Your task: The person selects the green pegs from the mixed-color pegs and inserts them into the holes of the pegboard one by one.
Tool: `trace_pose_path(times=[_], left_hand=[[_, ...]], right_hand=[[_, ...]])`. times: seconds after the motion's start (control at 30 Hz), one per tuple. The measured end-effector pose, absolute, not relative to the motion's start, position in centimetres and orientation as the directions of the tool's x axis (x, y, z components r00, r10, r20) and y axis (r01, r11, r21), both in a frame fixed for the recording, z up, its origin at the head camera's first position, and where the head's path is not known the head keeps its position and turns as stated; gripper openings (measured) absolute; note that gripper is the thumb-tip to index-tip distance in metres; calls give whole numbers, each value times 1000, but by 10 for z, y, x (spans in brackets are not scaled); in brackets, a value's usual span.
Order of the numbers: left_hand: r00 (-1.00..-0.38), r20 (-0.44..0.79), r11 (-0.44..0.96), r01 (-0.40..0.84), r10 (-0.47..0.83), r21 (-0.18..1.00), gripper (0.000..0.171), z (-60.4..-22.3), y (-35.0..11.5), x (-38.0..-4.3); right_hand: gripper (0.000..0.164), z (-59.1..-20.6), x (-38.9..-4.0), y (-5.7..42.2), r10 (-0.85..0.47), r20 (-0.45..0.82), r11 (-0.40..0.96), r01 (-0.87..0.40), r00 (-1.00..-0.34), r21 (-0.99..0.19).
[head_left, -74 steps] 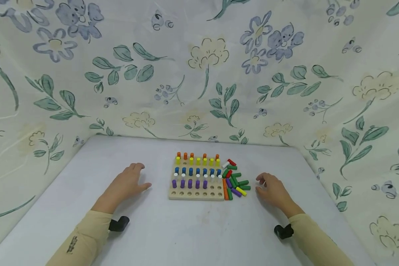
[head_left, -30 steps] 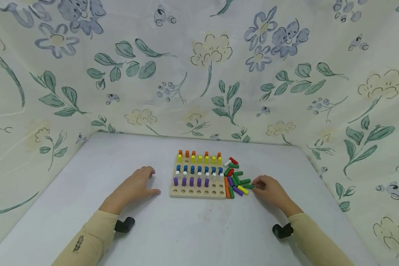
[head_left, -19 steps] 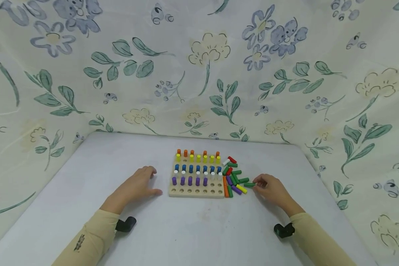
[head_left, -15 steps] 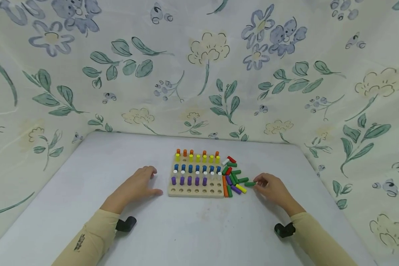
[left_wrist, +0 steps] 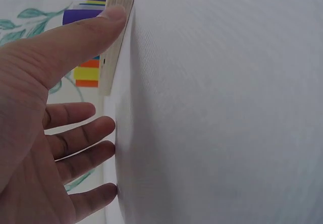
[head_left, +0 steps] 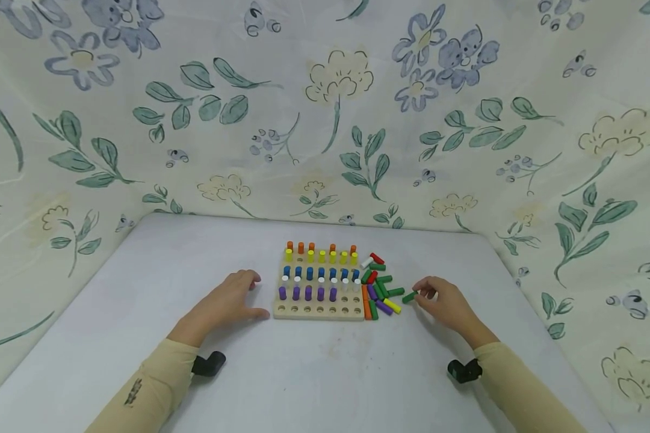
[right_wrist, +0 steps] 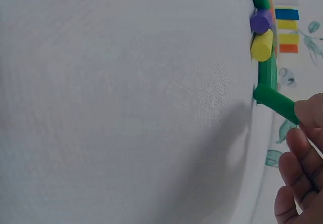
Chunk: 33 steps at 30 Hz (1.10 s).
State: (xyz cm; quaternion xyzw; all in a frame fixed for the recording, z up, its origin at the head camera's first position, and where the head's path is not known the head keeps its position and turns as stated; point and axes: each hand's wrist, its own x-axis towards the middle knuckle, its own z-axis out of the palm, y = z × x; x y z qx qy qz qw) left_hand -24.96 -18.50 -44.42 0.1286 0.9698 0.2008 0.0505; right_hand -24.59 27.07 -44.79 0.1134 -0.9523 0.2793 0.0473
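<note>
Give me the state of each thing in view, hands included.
Pegboard: flat, partly filled, front row empty.
Standing pegs: upright in holes.
Loose pegs: lying at the pegboard's right.
Green peg: tilted, pinched.
Right hand: pinching that green peg.
Left hand: holding nothing, fingers apart.

From my distant seat I see a pale, creased cloth [head_left: 211,159] spanning the back and both sides, printed with bluish-lilac flowers [head_left: 468,57], green leafy sprigs [head_left: 363,159] and yellowish blossoms [head_left: 340,78]. Against it stands a white tabletop [head_left: 314,376], faintly marked by pinkish smudges [head_left: 333,349]. My wrist views show its fine texture close up. The light looks soft and fairly even to me overhead.
</note>
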Motion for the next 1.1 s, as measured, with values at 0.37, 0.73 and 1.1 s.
trace_pose_path(times=[0.37, 0.73, 1.1], left_hand=[[-956, -55, 878, 240, 287, 414, 106, -446, -179, -249], [-948, -44, 883, 275, 315, 380, 113, -450, -172, -252], [-932, -11, 873, 336, 363, 355, 105, -451, -173, -252]], right_hand=[[16, -449, -249, 267, -203, 157, 810, -256, -966, -528], [18, -457, -255, 266, -207, 131, 804, -245, -970, -542], [19, -458, -255, 263, -208, 170, 790, -268, -963, -551]])
